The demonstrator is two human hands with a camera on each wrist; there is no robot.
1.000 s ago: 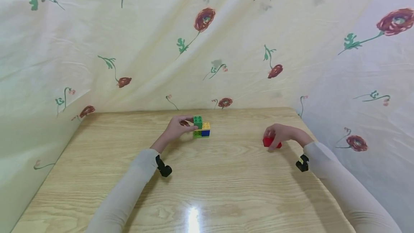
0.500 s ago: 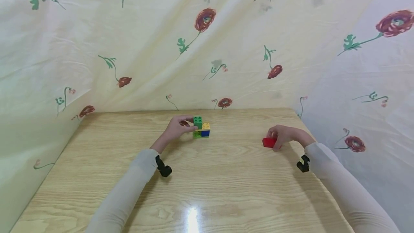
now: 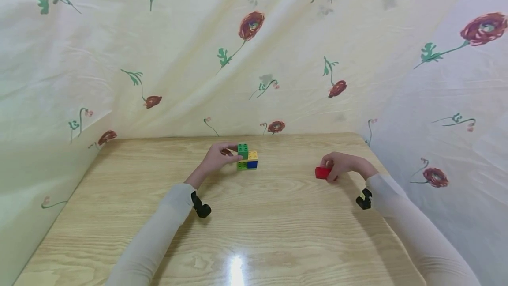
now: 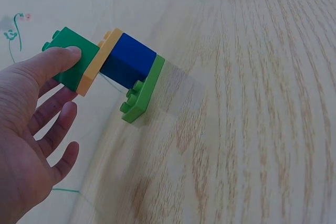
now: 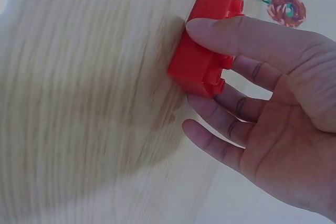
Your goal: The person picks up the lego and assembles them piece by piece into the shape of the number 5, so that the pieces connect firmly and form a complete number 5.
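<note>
Near the back of the table, my left hand (image 3: pixel 217 157) pinches a green brick (image 4: pixel 74 59) between thumb and fingers. That brick sits on one end of a yellow-orange brick (image 4: pixel 100 61). Under it are a blue brick (image 4: pixel 129 60) and, lowest, a flat light-green brick (image 4: pixel 143 95) whose studs show at one end. Off to the right, my right hand (image 3: pixel 342 165) holds a red brick (image 5: pixel 202 51) with its thumb across the side. The red brick's studs face the palm in the right wrist view. Its far side is hidden by the fingers.
A wooden table (image 3: pixel 254 215) spreads below both hands. Flowered cloth (image 3: pixel 190 56) hangs behind it and along both sides. A black wrist camera (image 3: pixel 200 205) sits on the left sleeve, another black camera (image 3: pixel 364 199) on the right.
My right hand has shifted slightly left with the red brick, which turned a little in the fingers on the way. The left hand and the stacked bricks stay in place.
</note>
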